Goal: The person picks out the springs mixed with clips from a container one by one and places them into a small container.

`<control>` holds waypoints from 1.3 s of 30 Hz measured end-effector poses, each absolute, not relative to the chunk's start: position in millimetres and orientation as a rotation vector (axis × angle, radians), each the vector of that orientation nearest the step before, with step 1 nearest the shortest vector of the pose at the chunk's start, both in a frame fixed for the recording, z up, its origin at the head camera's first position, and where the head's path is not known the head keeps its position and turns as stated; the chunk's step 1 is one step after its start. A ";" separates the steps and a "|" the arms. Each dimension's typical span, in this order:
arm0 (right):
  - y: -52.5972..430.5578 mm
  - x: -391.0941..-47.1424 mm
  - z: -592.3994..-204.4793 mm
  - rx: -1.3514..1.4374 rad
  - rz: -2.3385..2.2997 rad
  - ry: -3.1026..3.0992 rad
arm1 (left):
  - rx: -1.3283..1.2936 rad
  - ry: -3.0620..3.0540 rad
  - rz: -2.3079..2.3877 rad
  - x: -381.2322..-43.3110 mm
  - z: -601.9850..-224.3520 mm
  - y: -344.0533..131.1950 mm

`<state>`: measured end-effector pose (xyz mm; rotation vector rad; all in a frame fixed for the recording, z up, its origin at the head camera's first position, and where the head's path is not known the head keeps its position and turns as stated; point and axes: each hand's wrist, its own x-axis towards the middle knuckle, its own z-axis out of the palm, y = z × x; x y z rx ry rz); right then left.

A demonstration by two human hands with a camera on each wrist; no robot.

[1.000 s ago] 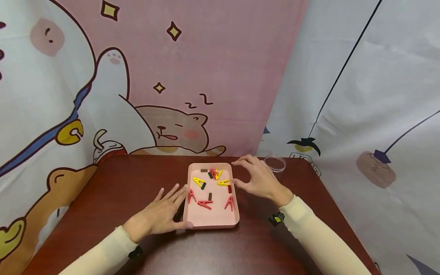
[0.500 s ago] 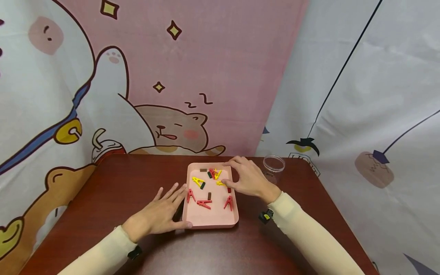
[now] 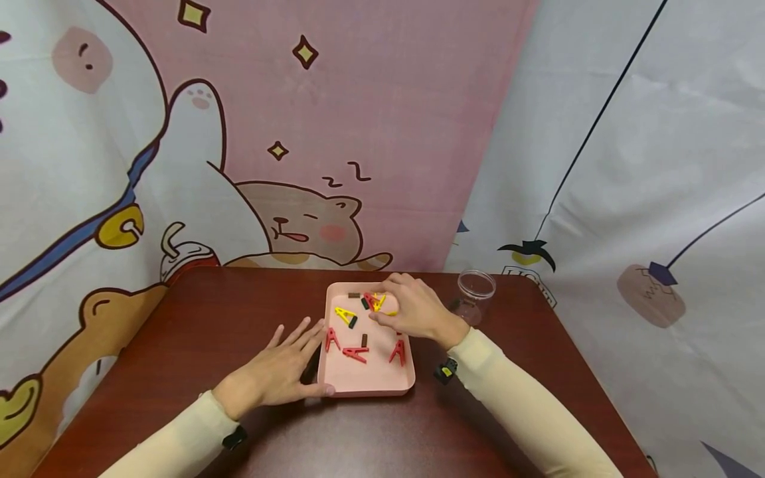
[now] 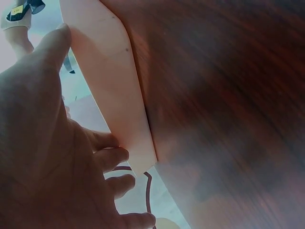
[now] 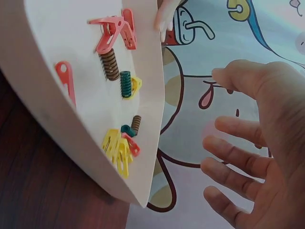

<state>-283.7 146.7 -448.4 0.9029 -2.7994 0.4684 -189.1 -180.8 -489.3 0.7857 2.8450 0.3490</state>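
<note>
Head view records the left hand (image 3: 281, 372), fingers spread, touching the left side of the pink tray (image 3: 367, 382), and the right hand (image 3: 418, 309) over its right part, thumb and fingers apart, with red clips (image 5: 109, 38) and yellow clips (image 5: 112, 138) lying inside.

Head cam's up high and furthest back, facing forward and down with the pink tray (image 3: 367, 380) a bit below mid-frame, and both wrist cams share that tray from way closer, left one skimming its outer wall (image 4: 107, 71) at upper left, right one peering inside at frame left.
</note>
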 end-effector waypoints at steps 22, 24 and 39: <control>110.0 -299.3 -461.7 0.961 0.462 -2.878 | 0.803 2.848 0.350 -190.6 -490.6 -182.0; 106.4 -300.8 -464.2 0.974 0.477 -2.886 | 0.807 2.851 0.351 -190.0 -490.7 -182.7; 92.9 -313.7 -482.1 1.038 0.320 -2.829 | 0.809 2.860 0.356 -189.5 -491.7 -183.8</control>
